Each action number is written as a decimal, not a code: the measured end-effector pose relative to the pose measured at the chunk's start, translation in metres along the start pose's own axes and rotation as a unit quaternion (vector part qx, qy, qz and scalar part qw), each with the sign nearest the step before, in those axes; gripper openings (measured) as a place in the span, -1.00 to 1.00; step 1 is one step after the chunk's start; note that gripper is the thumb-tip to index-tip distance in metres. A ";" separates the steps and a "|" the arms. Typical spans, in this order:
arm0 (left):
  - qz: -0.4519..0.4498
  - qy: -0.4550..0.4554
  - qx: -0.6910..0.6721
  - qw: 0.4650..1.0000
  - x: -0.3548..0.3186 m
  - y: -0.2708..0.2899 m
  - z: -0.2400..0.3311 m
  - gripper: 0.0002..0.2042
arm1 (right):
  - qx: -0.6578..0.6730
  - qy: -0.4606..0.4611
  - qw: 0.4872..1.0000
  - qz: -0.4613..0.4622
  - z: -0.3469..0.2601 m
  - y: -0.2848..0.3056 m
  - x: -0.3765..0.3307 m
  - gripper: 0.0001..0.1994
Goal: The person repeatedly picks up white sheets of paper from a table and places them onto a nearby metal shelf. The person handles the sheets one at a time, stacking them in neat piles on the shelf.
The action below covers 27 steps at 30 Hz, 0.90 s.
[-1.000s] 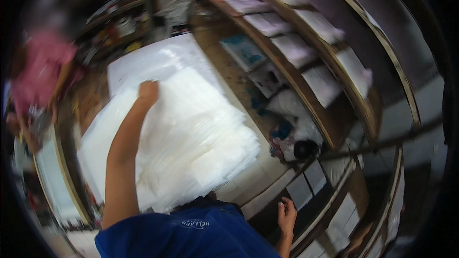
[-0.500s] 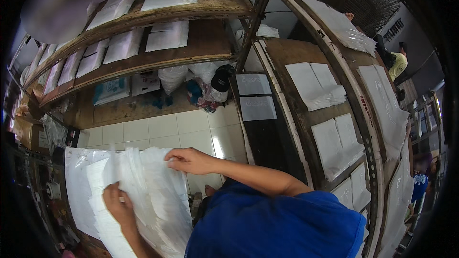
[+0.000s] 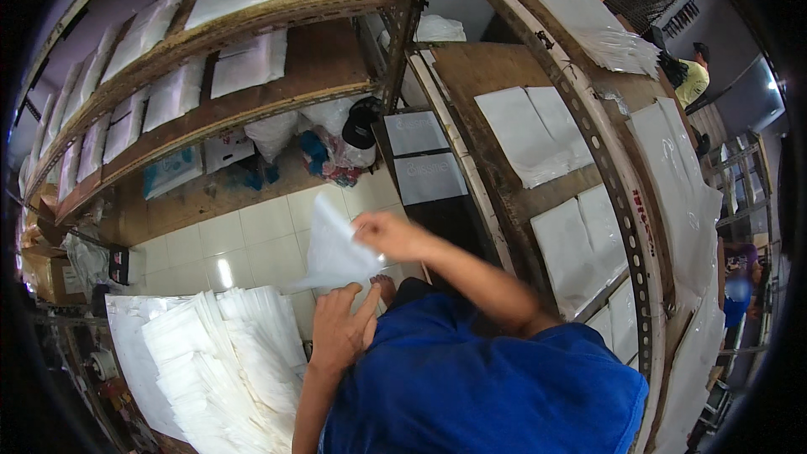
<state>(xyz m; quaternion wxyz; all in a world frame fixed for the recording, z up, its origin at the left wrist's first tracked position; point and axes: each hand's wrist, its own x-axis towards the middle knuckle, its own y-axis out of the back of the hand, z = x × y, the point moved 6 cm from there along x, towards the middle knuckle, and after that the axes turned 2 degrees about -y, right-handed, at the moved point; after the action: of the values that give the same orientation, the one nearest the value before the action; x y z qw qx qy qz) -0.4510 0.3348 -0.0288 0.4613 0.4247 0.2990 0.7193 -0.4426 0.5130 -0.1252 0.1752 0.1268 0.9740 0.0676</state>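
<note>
Right grip [image 3: 392, 235], now clear of the white stack [image 3: 223, 361], pinches a sheet [image 3: 334, 248]; left grip [image 3: 342, 326] spread nearby.

Whereas both hands were at the stack of thin white plastic sheets [image 3: 214, 361] a moment ago, the right hand [image 3: 391, 235] is now holding a loose whitish sheet [image 3: 330, 240] out to its left, and the left hand [image 3: 340, 328], off the stack, is hovering just below that sheet.

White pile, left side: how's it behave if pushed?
Likely shears and fans out: the pile shows loose, staggered edges. Layers probably floppy, since they look thin and wavy. Singly they're likely light: a similar-looking sheet hangs from the right hand alone.
</note>
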 end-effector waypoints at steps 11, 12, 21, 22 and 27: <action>-0.011 0.242 -0.050 0.969 -0.044 -0.041 -0.056 -0.57 | 0.056 -0.041 0.849 0.524 0.073 0.422 -0.160 -0.71; -0.024 0.256 -0.046 0.965 -0.056 -0.047 -0.064 -0.58 | 0.040 -0.055 0.811 0.581 0.098 0.463 -0.184 -0.76; -0.025 0.322 -0.025 0.946 -0.051 -0.039 -0.080 -0.65 | 0.071 -0.168 0.683 0.708 0.207 0.571 -0.253 -0.93; -0.024 0.328 -0.023 0.944 -0.050 -0.040 -0.081 -0.66 | 0.065 -0.191 0.665 0.719 0.212 0.568 -0.259 -0.93; -0.025 0.344 -0.033 0.938 -0.048 -0.045 -0.083 -0.68 | 0.020 -0.214 0.604 0.768 0.215 0.550 -0.272 -0.87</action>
<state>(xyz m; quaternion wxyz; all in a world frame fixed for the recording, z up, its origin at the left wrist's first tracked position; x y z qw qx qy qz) -0.4959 0.3050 -0.1199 0.3618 0.1283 0.4259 0.8193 0.0036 0.9855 -0.1399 0.2601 0.8422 0.4545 0.1288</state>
